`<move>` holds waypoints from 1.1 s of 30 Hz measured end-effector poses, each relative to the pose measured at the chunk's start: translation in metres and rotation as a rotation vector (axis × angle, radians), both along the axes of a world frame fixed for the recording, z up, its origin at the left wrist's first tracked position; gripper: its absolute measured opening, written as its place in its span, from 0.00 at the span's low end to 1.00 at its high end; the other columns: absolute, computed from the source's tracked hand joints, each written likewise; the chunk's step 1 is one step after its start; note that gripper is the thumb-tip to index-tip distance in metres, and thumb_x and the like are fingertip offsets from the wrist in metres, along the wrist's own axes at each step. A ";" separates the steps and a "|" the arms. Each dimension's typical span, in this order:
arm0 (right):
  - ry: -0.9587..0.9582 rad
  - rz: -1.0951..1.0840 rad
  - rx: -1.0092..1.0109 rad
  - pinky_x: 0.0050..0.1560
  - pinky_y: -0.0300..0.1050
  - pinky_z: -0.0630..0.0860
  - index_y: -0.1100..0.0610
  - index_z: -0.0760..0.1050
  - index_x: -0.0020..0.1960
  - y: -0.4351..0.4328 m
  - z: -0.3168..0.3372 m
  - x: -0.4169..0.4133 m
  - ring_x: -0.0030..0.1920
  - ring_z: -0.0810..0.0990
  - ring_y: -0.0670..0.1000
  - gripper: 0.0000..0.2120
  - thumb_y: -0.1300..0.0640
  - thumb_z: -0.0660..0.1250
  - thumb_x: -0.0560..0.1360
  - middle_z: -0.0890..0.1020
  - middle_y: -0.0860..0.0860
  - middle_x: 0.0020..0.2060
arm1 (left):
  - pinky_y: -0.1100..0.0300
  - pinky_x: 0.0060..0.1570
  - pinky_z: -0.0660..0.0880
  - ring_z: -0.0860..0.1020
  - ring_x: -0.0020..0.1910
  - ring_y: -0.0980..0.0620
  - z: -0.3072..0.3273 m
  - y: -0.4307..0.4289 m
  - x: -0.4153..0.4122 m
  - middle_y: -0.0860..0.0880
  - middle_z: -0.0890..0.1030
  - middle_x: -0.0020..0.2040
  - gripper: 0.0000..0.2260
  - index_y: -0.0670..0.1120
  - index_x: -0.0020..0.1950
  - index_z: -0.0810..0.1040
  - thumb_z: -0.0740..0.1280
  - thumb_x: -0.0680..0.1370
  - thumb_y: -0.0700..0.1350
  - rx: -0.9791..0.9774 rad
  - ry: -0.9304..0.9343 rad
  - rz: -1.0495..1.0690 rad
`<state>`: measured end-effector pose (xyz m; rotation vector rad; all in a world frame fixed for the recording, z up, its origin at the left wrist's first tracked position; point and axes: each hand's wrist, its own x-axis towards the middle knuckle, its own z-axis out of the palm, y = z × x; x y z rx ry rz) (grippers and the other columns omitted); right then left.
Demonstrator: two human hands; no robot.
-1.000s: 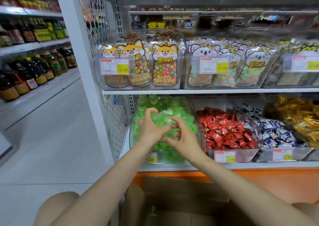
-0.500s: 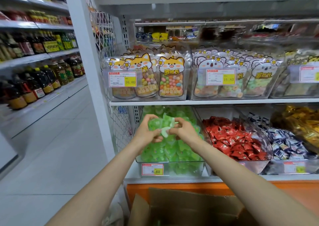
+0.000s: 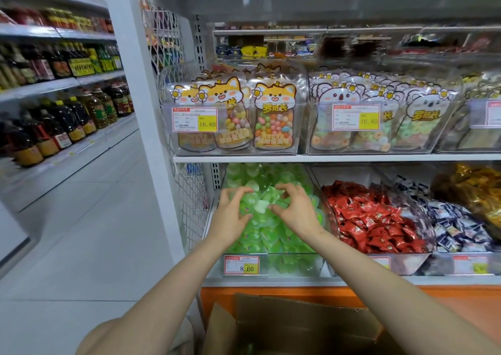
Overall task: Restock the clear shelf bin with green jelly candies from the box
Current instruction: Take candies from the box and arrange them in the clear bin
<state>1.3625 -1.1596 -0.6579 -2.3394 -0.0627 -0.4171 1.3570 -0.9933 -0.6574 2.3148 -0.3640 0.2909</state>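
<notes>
— Which step are we on?

— Dropping a load, I'd say. I have the left hand and the right hand up over the clear bin on the lower shelf, cupped together round a handful of green jellies.

— Gripping or letting go?

— Gripping loosely. The fingers of both hands curl inward, thumbs on top, with the jellies pressed between the two palms. The handful sits just above the heap already in the bin, which looks fairly full.

— Arms?

— Both forearms reach forward and up from the bottom of the view, wrists angled toward each other.

— Next?

— Spread the fingers so the jellies fall into the green heap, not over the wall into the red sweets beside it. Then go back down to the box below the shelf; I can't see how much is left in it.
</notes>
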 end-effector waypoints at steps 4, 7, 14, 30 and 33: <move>-0.012 -0.003 -0.093 0.48 0.42 0.69 0.50 0.69 0.65 0.001 0.001 -0.008 0.54 0.75 0.50 0.25 0.49 0.71 0.71 0.74 0.50 0.55 | 0.51 0.54 0.75 0.79 0.42 0.47 -0.003 -0.001 0.007 0.45 0.62 0.67 0.26 0.54 0.68 0.69 0.71 0.72 0.38 0.058 -0.022 0.042; -0.022 -0.003 -0.095 0.44 0.41 0.66 0.47 0.69 0.65 0.001 0.003 -0.012 0.53 0.76 0.49 0.25 0.44 0.69 0.71 0.74 0.48 0.55 | 0.50 0.54 0.75 0.80 0.47 0.44 -0.004 0.002 0.011 0.44 0.62 0.67 0.31 0.57 0.71 0.64 0.71 0.73 0.40 0.048 -0.018 0.062; -0.042 -0.001 -0.296 0.59 0.48 0.69 0.48 0.65 0.70 0.008 -0.003 -0.009 0.59 0.73 0.55 0.34 0.40 0.71 0.68 0.71 0.52 0.59 | 0.48 0.54 0.75 0.77 0.40 0.50 -0.007 0.008 0.013 0.44 0.61 0.67 0.30 0.52 0.71 0.66 0.73 0.72 0.44 0.011 -0.023 0.059; -0.091 0.392 -0.164 0.41 0.33 0.72 0.53 0.77 0.56 -0.049 -0.042 -0.104 0.37 0.75 0.45 0.12 0.59 0.67 0.74 0.78 0.46 0.44 | 0.57 0.47 0.74 0.73 0.45 0.61 -0.032 0.008 -0.093 0.53 0.72 0.55 0.10 0.46 0.56 0.75 0.66 0.75 0.39 0.047 -0.096 -0.221; 0.107 0.468 -0.291 0.43 0.43 0.76 0.52 0.77 0.56 -0.066 -0.093 -0.130 0.39 0.77 0.47 0.12 0.55 0.65 0.73 0.80 0.47 0.43 | 0.58 0.50 0.73 0.75 0.47 0.56 -0.074 -0.009 -0.102 0.55 0.71 0.50 0.12 0.47 0.59 0.74 0.66 0.76 0.44 0.288 0.235 -0.387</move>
